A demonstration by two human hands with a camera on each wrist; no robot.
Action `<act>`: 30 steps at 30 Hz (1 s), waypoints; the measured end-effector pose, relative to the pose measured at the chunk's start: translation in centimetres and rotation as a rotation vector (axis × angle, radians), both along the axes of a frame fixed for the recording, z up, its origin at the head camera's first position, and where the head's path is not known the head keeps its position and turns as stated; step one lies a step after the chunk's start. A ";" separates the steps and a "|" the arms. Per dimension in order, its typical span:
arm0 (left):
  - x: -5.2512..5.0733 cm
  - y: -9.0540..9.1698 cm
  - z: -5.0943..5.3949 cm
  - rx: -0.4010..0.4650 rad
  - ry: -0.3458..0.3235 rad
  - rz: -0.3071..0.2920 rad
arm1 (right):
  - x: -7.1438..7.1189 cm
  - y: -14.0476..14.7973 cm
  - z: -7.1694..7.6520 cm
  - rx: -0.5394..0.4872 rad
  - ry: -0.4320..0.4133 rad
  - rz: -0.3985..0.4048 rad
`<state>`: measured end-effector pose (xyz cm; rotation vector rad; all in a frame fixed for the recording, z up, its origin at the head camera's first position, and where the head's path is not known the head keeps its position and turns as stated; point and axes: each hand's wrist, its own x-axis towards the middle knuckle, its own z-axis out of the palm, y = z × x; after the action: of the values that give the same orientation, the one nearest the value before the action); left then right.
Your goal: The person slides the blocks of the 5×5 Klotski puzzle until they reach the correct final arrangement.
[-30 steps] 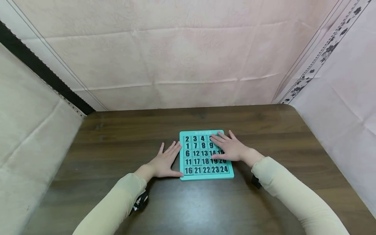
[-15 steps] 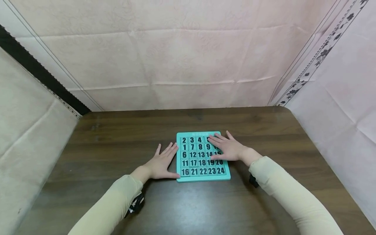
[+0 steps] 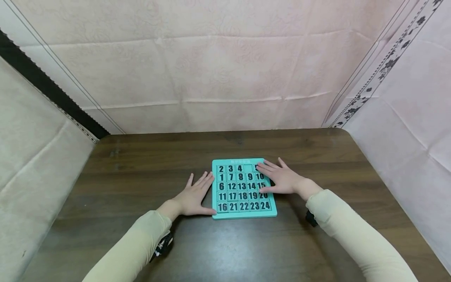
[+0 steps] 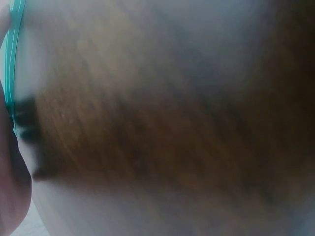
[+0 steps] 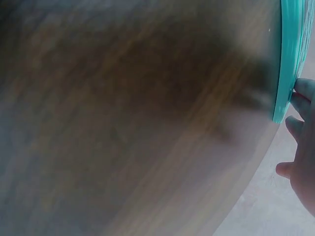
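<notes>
A turquoise number slide puzzle [image 3: 244, 196] lies flat on the table, its black-numbered tiles set in rows. In the top row, a vacant slot [image 3: 248, 168] shows between the 4 and the partly covered 5 tile [image 3: 257, 168]. My left hand [image 3: 192, 199] is spread at the puzzle's left side, with fingertips and thumb at its edge. Over the right side, my right hand [image 3: 287, 181] extends its fingers, the tips on the 5 tile and the thumb near the 20. Both wrist views catch only the puzzle's rim [image 5: 289, 59] and part of each hand.
The brown wooden table [image 3: 225, 250] extends around the puzzle on all sides. Pale cloth hangs behind its far edge [image 3: 225, 78] and at both sides. A dark band [image 3: 53, 84] runs down the left cloth.
The 5 tile has slid right, from the fourth column to the fifth, with my right hand moving right along with it. My left hand keeps its place at the puzzle's edge.
</notes>
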<state>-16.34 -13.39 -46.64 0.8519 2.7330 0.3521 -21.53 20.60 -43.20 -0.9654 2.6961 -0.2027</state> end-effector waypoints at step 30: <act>0.0 0.1 -0.1 0.005 0.014 0.000 | -0.3 -5.1 0.2 0.093 0.018 0.084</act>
<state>-16.37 -13.34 -46.69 0.8591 2.7459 0.3548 -21.79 15.48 -42.97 -1.0550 2.6480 -0.0518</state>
